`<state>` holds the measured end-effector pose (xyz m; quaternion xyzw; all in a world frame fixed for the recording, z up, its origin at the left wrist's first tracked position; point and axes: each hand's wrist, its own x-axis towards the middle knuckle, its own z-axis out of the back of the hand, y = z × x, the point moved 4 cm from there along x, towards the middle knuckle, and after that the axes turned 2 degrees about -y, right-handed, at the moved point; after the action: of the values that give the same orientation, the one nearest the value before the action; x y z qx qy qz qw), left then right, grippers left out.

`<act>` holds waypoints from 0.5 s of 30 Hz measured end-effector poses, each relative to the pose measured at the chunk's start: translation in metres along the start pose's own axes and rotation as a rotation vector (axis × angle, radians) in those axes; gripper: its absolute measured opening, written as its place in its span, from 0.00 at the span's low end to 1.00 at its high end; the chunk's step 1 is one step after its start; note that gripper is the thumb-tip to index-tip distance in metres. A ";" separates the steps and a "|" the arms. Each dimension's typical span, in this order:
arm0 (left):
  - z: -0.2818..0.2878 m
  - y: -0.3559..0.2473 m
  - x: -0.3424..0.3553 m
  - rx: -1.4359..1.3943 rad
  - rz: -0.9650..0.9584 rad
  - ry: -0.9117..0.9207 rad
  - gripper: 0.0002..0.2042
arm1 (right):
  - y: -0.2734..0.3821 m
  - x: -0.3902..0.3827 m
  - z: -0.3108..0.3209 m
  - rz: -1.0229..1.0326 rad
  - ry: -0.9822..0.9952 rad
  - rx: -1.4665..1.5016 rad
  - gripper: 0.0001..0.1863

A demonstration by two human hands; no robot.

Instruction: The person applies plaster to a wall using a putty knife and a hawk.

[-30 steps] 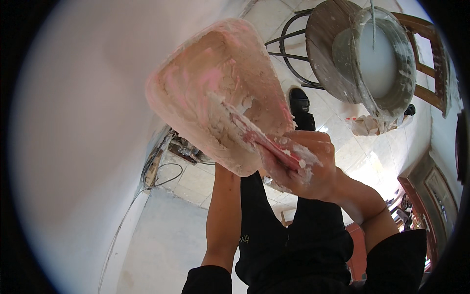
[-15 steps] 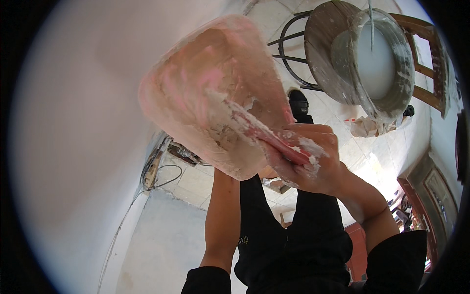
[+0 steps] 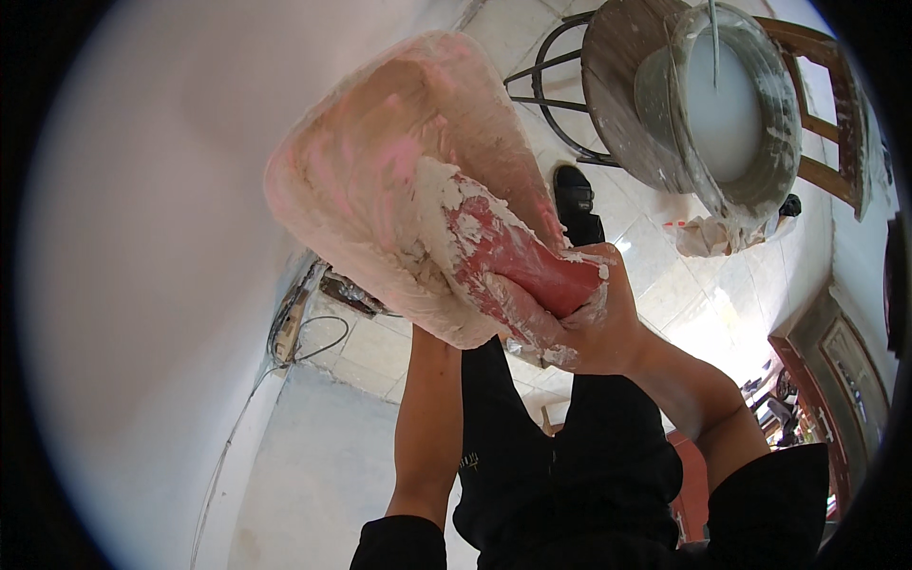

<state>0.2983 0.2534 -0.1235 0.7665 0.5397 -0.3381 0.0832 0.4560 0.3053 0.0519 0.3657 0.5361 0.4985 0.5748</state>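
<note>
A pink basin (image 3: 380, 171), smeared inside with off-white plaster, is tilted up in front of me. My right hand (image 3: 608, 318) is closed around a red plaster-caked scraper (image 3: 518, 256), whose far end lies in the plaster at the near side of the basin. White paste coats the thumb and fingers of this hand. My left forearm (image 3: 432, 418) runs up behind the basin's near edge. The basin hides my left hand, so its fingers do not show.
A plastered wall (image 3: 142, 237) fills the left. At upper right, a bucket of whitish liquid (image 3: 727, 114) with a stick in it stands on a round wooden stool (image 3: 617, 85), next to a wooden chair (image 3: 826, 123). Cables (image 3: 304, 332) hang by the wall's lower edge.
The scraper has turned in my right hand, from edge-on to showing its broad red face. The basin has shifted only slightly.
</note>
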 end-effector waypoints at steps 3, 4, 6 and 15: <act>0.003 0.000 -0.002 0.005 0.000 -0.003 0.35 | -0.006 -0.014 -0.004 -0.086 0.043 -0.108 0.13; 0.003 0.001 -0.003 0.012 -0.001 -0.001 0.35 | -0.009 -0.018 -0.006 -0.113 0.058 -0.144 0.14; -0.003 0.002 -0.002 0.011 0.000 0.014 0.35 | -0.016 -0.031 -0.012 0.246 0.023 -0.558 0.19; -0.001 -0.004 -0.021 0.056 -0.043 0.039 0.36 | -0.023 -0.030 -0.012 -0.414 -0.026 0.277 0.14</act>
<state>0.2912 0.2391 -0.1090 0.7632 0.5479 -0.3397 0.0441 0.4508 0.2695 0.0355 0.3296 0.6553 0.2871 0.6161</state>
